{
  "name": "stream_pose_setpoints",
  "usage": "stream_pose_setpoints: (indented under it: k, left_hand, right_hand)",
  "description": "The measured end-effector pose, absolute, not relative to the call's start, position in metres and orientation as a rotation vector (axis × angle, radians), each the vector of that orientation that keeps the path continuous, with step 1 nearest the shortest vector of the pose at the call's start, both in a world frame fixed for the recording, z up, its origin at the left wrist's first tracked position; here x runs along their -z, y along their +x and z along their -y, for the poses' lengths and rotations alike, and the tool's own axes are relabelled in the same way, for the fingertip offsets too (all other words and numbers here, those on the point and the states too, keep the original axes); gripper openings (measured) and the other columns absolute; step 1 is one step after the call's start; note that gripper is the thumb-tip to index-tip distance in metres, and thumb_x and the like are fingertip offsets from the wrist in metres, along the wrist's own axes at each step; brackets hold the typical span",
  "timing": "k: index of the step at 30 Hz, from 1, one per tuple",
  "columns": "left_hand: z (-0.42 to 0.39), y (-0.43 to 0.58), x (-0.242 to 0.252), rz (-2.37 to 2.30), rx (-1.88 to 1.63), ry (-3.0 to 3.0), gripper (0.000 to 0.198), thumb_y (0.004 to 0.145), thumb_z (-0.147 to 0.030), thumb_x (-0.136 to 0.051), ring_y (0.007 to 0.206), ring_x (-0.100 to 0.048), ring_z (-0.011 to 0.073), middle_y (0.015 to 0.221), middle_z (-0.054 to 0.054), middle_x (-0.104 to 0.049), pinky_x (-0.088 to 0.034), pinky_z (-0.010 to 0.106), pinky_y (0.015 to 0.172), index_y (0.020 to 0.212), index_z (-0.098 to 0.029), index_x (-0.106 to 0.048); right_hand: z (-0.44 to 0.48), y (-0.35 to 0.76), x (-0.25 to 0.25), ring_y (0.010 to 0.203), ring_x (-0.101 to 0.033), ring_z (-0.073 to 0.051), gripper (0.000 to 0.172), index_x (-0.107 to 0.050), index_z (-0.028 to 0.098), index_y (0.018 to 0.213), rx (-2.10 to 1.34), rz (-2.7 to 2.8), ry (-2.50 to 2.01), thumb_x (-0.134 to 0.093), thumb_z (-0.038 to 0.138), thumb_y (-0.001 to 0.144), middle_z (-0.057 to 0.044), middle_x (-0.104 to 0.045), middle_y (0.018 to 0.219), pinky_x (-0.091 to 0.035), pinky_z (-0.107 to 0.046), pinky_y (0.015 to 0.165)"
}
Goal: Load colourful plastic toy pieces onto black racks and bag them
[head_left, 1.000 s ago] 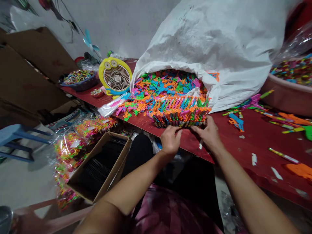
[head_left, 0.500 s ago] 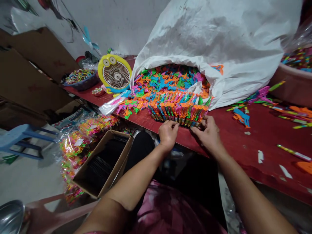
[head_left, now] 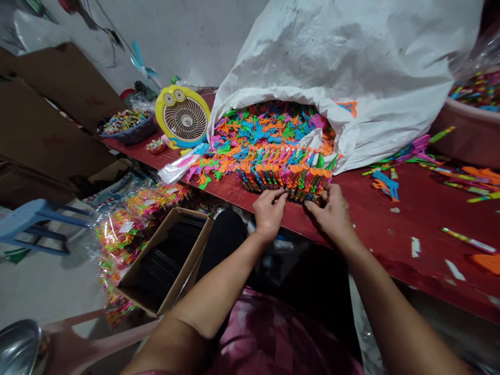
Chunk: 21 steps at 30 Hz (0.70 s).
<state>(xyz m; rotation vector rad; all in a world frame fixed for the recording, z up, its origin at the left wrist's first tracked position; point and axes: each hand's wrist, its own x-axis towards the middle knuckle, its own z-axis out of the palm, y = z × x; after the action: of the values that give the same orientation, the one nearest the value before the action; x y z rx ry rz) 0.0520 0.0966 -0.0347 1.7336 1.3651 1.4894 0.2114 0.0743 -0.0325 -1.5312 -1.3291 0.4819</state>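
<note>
A tight row of upright, many-coloured plastic toys (head_left: 287,176) with orange round ends stands at the front edge of the red table, its base dark and partly covered by my hands. My left hand (head_left: 269,211) is closed in a pinch at the row's lower front; what lies between thumb and forefinger is too small to make out. At the right end, my right hand (head_left: 331,211) grips the row's lower corner, thumb in front and fingers curled round the side. Behind the row, loose plastic pieces (head_left: 258,130) spill from the mouth of a big white sack (head_left: 351,57).
A yellow fan (head_left: 183,117) stands left of the sack, beside a basin of small sticks (head_left: 128,125). Below left are a cardboard box (head_left: 197,255) of black strips and bagged toys (head_left: 121,229). A blue toy (head_left: 386,185) and scraps lie on the red table (head_left: 375,229) at right.
Both hands stay at the row, nearly still, with the left fingertips shifted up very slightly. The whole view has tilted a little; nothing else has visibly moved.
</note>
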Motion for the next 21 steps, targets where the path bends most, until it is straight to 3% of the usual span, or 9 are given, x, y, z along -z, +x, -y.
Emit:
stream_pose_setpoints:
  k: [6,11,21]
  left_hand:
    - [-0.098,0.054,0.029,-1.438,-1.515,1.904,0.011,0.083,-0.028,-0.070,0.063,-0.060,0.0105,0.074,0.002,-0.070,-0.049,0.023,0.064,0.084,-0.018,-0.076]
    - [-0.100,0.055,0.022,-1.403,-1.619,1.964,0.018,0.084,-0.035,-0.071,0.061,-0.059,0.0100,0.071,0.001,-0.068,-0.047,0.022,0.062,0.082,-0.017,-0.074]
    - [-0.104,0.050,0.021,-1.359,-1.582,2.103,0.011,0.084,-0.030,-0.069,0.064,-0.062,0.0107,0.072,0.001,-0.069,-0.050,0.022,0.066,0.083,-0.019,-0.072]
  right_hand:
    - [-0.070,0.208,0.028,0.079,-0.062,-0.022,0.035,-0.042,0.023,0.097,-0.385,1.405,-1.569,-0.063,0.030,0.070,-0.007,-0.067,0.090,-0.044,-0.031,0.066]
    - [-0.067,0.206,0.029,0.068,-0.056,-0.021,0.033,-0.042,0.023,0.097,-0.319,1.422,-1.636,-0.061,0.031,0.072,-0.003,-0.061,0.079,-0.040,-0.030,0.061]
    - [-0.067,0.206,0.027,0.069,-0.058,-0.022,0.034,-0.042,0.022,0.103,-0.370,1.436,-1.618,-0.059,0.031,0.075,-0.003,-0.062,0.079,-0.040,-0.031,0.062]
